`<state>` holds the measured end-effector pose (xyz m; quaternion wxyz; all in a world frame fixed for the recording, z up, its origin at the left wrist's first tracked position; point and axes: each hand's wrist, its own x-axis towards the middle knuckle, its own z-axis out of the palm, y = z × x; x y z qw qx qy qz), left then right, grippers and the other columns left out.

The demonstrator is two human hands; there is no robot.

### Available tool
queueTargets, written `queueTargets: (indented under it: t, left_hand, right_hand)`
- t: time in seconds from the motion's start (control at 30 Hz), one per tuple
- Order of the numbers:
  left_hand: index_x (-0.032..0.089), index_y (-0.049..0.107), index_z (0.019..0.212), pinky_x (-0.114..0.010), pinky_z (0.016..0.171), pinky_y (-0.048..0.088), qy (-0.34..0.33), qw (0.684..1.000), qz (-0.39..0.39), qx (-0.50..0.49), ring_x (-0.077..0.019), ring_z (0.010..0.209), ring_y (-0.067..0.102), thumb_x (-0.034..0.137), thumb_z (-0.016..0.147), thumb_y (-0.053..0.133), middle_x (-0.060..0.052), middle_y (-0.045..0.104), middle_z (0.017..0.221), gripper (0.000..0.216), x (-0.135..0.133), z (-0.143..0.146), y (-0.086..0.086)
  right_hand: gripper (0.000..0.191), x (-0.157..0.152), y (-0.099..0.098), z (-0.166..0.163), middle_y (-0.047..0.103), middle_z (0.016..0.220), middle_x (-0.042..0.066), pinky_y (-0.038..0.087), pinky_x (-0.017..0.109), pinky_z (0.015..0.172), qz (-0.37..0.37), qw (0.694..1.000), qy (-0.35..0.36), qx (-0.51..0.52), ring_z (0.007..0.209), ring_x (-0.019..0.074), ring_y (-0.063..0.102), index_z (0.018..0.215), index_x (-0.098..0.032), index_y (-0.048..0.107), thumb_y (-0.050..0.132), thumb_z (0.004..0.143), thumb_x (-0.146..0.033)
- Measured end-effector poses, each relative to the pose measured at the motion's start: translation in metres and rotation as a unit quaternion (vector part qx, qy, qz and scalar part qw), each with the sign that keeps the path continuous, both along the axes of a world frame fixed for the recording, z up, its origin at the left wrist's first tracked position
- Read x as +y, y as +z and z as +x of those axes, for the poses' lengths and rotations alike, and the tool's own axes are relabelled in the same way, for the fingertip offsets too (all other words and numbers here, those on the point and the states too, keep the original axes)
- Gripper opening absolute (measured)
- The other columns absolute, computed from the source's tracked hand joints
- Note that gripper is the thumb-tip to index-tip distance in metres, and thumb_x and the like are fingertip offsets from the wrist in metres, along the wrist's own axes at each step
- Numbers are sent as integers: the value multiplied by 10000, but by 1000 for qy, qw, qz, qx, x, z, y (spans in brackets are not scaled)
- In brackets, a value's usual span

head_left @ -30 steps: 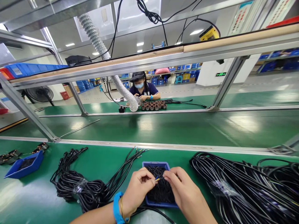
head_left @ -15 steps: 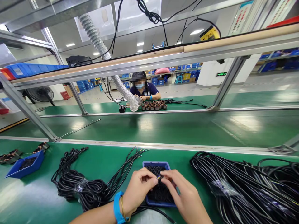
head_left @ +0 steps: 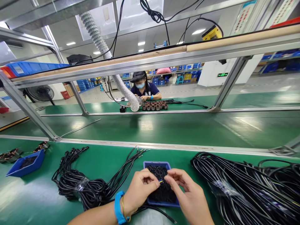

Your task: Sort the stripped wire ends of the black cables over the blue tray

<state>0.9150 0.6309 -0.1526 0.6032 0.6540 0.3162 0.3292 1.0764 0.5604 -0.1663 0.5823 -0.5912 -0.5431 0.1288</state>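
Observation:
My left hand (head_left: 143, 187), with a blue band at its wrist, is closed in a pinch on a cable whose thin blue and yellow wires (head_left: 161, 181) stick out past the fingertips. Facing it, my right hand (head_left: 185, 190) pinches thumb and forefinger together at the wire tips. What lies between those fingers is too small to make out. Both hands hover over a blue bin (head_left: 156, 163) full of short black tube-like pieces (head_left: 161, 195). Black cable (head_left: 161, 212) runs out below my left wrist.
A tied bundle of black cables (head_left: 82, 184) lies left, its stripped ends by the bin. A larger cable bundle (head_left: 236, 184) fills the right. Far left are another blue bin (head_left: 28, 164) and copper-wound parts (head_left: 10, 155). Beyond the metal frame (head_left: 140, 145), a co-worker (head_left: 145, 89) sits behind copper-wound parts.
My right hand has shifted slightly right, away from my left. More of the blue and yellow wires now shows between the fingertips.

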Motion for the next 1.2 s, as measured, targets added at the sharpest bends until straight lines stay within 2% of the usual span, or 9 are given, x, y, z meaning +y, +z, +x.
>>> queueTargets:
  t: [0.17, 0.3, 0.4, 0.57, 0.63, 0.77, 0.97, 1.2]
  left_hand:
    - [143, 706, 688, -269, 662, 355, 2, 1000, -5, -5, -142, 707, 488, 309, 746, 705, -25, 569, 741, 176, 1, 0, -1]
    - [144, 707, 688, -265, 656, 354, 0, 1000, -7, -7, -139, 704, 489, 327, 746, 719, -22, 567, 737, 193, 0, 0, -1]
    - [141, 715, 692, -263, 647, 359, -1, 1000, -10, -10, -135, 693, 487, 356, 748, 730, -23, 563, 733, 223, 0, 0, -1]
    - [141, 764, 844, -257, 616, 376, -9, 998, -49, -27, -126, 660, 491, 445, 723, 769, -29, 581, 758, 327, 1, 0, -2]
    - [141, 771, 823, -256, 613, 375, -15, 999, -42, -28, -129, 670, 492, 446, 721, 772, -37, 583, 770, 322, 0, 0, -2]
    - [149, 785, 799, -261, 614, 357, -23, 1000, -14, -12, -137, 678, 483, 412, 746, 746, -40, 571, 756, 271, 0, -2, 0]
    - [163, 788, 788, -270, 631, 329, -24, 1000, 6, 13, -140, 684, 467, 390, 751, 735, -25, 545, 738, 235, 0, -3, -1]
    - [164, 788, 825, -265, 622, 341, -37, 999, 5, 4, -136, 675, 473, 397, 772, 726, -22, 540, 743, 246, 1, -3, -4]
  right_hand:
    - [216, 1, 8, -4, 714, 729, 24, 581, 209, 582, 42, 997, -16, -59, 604, 148, 678, 865, -213, 687, 649, 887, -424]
    - [255, 0, 13, -9, 707, 693, 14, 565, 201, 545, 65, 995, -38, -63, 561, 137, 662, 830, -219, 688, 639, 890, -462]
    - [263, -1, 12, -8, 721, 708, 23, 580, 211, 564, 39, 998, -26, -44, 589, 152, 684, 831, -218, 697, 651, 875, -473]
    - [293, 1, 9, -4, 748, 735, 43, 598, 218, 576, -10, 999, 10, 34, 633, 179, 723, 827, -206, 711, 694, 816, -498]
    - [287, 1, 9, -2, 744, 723, 40, 591, 211, 555, -15, 998, 19, 51, 618, 176, 718, 817, -205, 705, 699, 808, -493]
    - [264, -1, 12, 4, 732, 703, 22, 576, 199, 551, -4, 1000, 14, 3, 599, 161, 702, 817, -223, 705, 690, 818, -487]
    - [241, -4, 19, 10, 722, 685, -4, 570, 194, 562, -9, 998, 44, -49, 576, 146, 686, 803, -242, 690, 663, 848, -478]
    - [226, -3, 12, 7, 736, 737, 8, 574, 195, 598, -6, 997, 38, -69, 640, 155, 705, 803, -238, 691, 642, 883, -444]
